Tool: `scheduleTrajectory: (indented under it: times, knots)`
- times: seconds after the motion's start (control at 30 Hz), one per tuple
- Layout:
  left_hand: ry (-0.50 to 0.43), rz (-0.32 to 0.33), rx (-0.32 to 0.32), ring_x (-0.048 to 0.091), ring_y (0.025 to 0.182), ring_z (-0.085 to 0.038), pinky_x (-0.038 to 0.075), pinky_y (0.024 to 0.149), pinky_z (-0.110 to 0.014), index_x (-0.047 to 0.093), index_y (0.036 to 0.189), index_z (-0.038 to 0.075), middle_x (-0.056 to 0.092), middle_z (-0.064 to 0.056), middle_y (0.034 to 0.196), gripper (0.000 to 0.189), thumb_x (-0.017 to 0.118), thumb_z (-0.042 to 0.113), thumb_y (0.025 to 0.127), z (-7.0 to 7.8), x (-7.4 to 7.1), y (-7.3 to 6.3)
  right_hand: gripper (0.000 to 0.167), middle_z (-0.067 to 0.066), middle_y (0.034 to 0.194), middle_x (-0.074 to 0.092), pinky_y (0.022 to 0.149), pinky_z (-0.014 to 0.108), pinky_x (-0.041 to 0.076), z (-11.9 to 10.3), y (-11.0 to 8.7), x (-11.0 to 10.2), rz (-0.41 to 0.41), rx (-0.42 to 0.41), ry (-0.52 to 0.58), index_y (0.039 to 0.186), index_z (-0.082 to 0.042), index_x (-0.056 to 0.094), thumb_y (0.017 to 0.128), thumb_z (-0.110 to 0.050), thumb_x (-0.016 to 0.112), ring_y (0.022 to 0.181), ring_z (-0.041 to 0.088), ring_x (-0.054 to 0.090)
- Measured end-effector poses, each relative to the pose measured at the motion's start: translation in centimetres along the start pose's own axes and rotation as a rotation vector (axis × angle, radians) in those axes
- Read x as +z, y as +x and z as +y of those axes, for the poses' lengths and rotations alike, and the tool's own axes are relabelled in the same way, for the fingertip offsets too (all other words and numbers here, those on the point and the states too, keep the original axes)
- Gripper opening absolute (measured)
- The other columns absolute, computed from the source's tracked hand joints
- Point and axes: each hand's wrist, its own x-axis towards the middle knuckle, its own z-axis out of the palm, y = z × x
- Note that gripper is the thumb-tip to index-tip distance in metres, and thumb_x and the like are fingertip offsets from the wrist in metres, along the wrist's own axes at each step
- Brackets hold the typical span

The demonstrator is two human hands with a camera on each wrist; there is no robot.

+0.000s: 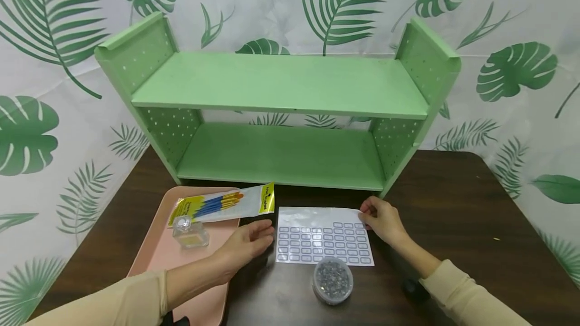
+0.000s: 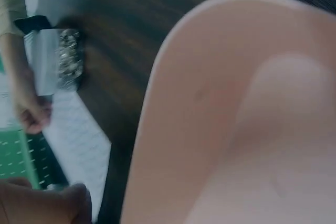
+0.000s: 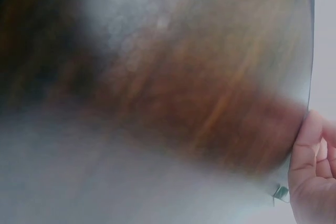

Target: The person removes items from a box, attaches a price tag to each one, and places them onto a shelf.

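Note:
A white label sheet (image 1: 322, 238) with rows of small blue-bordered rectangles lies on the dark table. My right hand (image 1: 382, 220) pinches its upper right corner between thumb and fingers; in the right wrist view that hand (image 3: 313, 169) shows at the right edge. Just off the sheet's left side is my left hand (image 1: 249, 243), fingers loosely bent with nothing in them. Part of this hand (image 2: 44, 200) shows at the lower left of the left wrist view. A round clear tub (image 1: 333, 280) filled with small grey shiny bits stands at the sheet's front edge.
On the left lies a pink tray (image 1: 156, 250), partly under my left forearm. It holds a glass bottle (image 1: 190, 233) and a packet of paintbrushes (image 1: 222, 204) that sticks out over its right rim. A green two-tier shelf (image 1: 281, 84) stands behind the sheet.

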Motion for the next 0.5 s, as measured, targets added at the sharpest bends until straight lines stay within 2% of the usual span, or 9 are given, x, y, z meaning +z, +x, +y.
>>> scheduleTrajectory:
  times: [0.1,0.23,0.37,0.5]
  knots:
    - [0.039,0.071,-0.012,0.037,0.130,-0.044,0.038,0.101,-0.050,0.029,0.136,-0.017,0.037,-0.034,0.139,0.051,0.048,0.004,0.094,-0.7,1.1,1.2,0.009,0.010,0.076,0.059,0.054,0.023,0.053,0.0,0.0,0.0,0.005,-0.005,0.000,0.089,0.004,0.057,0.083,0.004,0.064,0.066,0.016,0.059]
    - [0.070,0.125,-0.023,0.035,0.130,-0.046,0.035,0.103,-0.052,0.024,0.138,-0.018,0.034,-0.036,0.140,0.055,0.047,0.008,0.095,-0.9,2.1,2.5,0.009,0.011,0.076,0.059,0.054,0.022,0.053,0.0,-0.1,0.0,0.016,0.001,0.006,0.088,0.004,0.057,0.083,0.004,0.064,0.066,0.016,0.060]
    - [0.045,0.165,-0.040,0.036,0.130,-0.045,0.034,0.104,-0.051,0.021,0.138,-0.020,0.035,-0.036,0.139,0.057,0.047,0.008,0.096,-0.7,2.7,3.6,0.009,0.011,0.077,0.059,0.054,0.022,0.053,0.0,-0.2,-0.1,0.026,-0.002,0.012,0.088,0.004,0.057,0.083,0.004,0.064,0.065,0.015,0.060]
    - [0.012,0.212,-0.065,0.041,0.126,-0.040,0.036,0.104,-0.049,0.025,0.137,-0.019,0.041,-0.031,0.135,0.054,0.047,0.008,0.096,-0.9,3.1,4.3,0.008,0.011,0.078,0.059,0.054,0.023,0.053,0.1,-0.4,-0.4,0.032,0.008,0.008,0.089,0.004,0.058,0.083,0.004,0.064,0.064,0.015,0.060]
